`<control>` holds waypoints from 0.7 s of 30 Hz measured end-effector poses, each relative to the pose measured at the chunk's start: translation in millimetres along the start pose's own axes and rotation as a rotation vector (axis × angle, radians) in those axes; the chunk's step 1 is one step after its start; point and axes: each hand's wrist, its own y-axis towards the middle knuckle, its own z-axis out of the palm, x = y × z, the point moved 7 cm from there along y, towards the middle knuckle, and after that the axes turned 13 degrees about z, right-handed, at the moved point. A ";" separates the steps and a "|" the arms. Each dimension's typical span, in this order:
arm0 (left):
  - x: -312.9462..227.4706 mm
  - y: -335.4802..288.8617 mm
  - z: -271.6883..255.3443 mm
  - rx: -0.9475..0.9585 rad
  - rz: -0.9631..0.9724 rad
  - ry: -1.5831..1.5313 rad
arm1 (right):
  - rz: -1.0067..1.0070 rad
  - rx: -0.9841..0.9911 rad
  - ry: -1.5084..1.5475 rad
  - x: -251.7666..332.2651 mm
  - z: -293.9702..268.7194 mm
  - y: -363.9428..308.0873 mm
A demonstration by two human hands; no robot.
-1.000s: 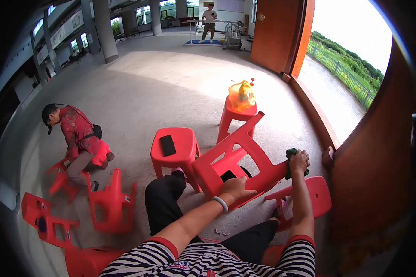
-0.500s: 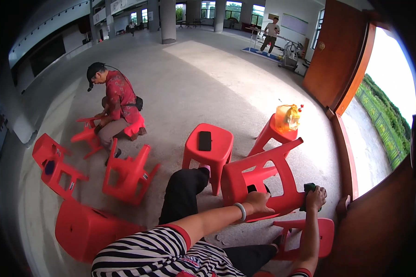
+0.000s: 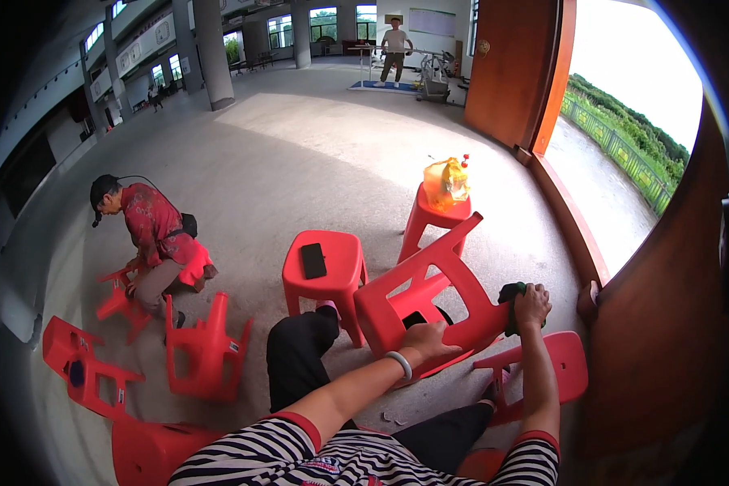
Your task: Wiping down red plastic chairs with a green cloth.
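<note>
Wiping that tipped red stool [image 3: 429, 300] well means bracing it firmly while the cloth works along the edge. The left hand [image 3: 425, 340], low in the middle of the frame, lies flat on its upturned side, gripping nothing. Just right of it, the right hand [image 3: 530, 306] is clenched round a dark green cloth [image 3: 510, 296] pressed against the stool's upper rim. Further back, an upright stool carries a black phone [image 3: 313, 260]; beyond, a yellow bag [image 3: 445, 183] tops another.

The dark green cloth [image 3: 510, 301] lies mostly hidden under the right hand [image 3: 533, 304].
</note>
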 end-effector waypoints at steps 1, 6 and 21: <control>1.3 -3.1 1.8 0.008 0.004 0.002 | 0.088 -0.006 0.006 -6.5 0.6 6.1; 2.7 -2.4 -0.1 0.025 -0.050 -0.017 | 0.088 -0.023 0.013 6.1 -0.3 -5.6; 6.5 4.8 0.3 0.049 -0.050 -0.009 | -0.018 -0.030 0.026 13.9 9.2 -21.9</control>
